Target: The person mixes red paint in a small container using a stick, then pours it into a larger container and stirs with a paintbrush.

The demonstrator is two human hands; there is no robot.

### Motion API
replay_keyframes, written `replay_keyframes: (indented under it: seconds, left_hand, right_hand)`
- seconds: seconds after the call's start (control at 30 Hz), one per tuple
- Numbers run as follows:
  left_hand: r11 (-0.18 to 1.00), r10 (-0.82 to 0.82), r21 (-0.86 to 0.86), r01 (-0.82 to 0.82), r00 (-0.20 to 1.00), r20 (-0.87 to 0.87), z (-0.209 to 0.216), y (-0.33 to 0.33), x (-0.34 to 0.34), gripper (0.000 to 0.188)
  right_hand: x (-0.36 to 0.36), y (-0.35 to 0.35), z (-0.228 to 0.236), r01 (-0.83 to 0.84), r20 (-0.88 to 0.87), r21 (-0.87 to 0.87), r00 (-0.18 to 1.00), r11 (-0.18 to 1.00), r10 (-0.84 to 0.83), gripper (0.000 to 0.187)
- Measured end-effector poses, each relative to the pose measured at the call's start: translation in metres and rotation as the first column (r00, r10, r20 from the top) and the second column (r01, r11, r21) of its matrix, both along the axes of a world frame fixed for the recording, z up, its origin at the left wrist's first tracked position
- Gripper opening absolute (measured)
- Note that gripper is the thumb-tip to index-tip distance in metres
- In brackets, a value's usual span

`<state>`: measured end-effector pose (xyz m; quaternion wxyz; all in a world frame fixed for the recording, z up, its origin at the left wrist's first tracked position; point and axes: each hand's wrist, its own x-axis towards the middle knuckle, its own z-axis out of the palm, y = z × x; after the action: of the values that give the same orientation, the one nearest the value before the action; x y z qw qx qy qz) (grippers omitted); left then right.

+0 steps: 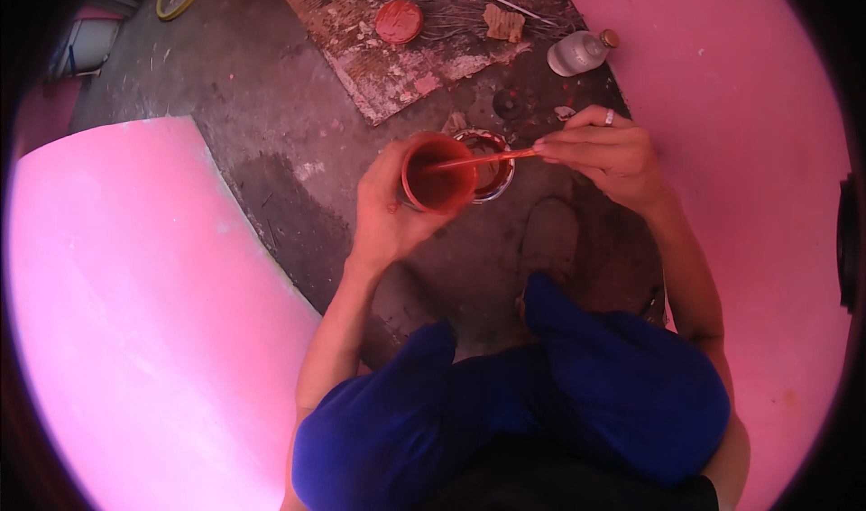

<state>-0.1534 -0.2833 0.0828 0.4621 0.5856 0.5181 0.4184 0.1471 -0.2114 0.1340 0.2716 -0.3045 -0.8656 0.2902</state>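
Note:
My left hand (383, 209) is wrapped round a reddish cup (409, 173), tilted so that its round mouth shows. Red colour coats the inside of the cup. Between the fingers of my right hand (606, 155) is a thin red stick (492, 158), held by one end. Its other end reaches into the cup, and I cannot tell whether it has bristles. Just behind the cup, an open paint tin (511, 175) with a red-smeared rim stands on the floor, partly hidden by the cup and the stick.
A stained board (361, 82) lies ahead, bearing a round red lid (399, 21) and a crumpled brown piece (503, 23). Right of it is a bottle (577, 54) with a brown cap. Pink panels (135, 267) flank me on both sides. A white container (90, 44) stands far left.

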Motion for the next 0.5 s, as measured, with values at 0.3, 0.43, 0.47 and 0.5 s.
replay_keyframes:
  seconds: [0.3,0.43,0.47,0.5]
  left_hand:
    - [0.995,0.022,0.096,-0.011,0.993,-0.112,-0.004,0.005,-0.015,0.065]
    - [0.989,0.002,0.145,0.025,0.983,-0.183,-0.008,0.007,-0.012,0.065]
    - [0.986,0.001,0.162,0.035,0.976,-0.217,-0.006,0.007,-0.009,0.065]
    - [0.983,-0.005,0.179,0.05,0.969,-0.245,-0.005,0.008,-0.005,0.064]
  right_hand:
    - [0.019,0.012,0.029,0.053,0.11,0.036,0.992,0.998,-0.056,0.028]
    - [-0.001,0.006,0.037,0.101,0.033,-0.003,0.994,0.995,-0.101,0.021]
    - [-0.011,0.004,0.034,0.131,0.019,-0.048,0.991,0.99,-0.13,0.018]
    - [-0.023,-0.001,0.027,0.166,0.011,-0.093,0.986,0.982,-0.166,0.017]
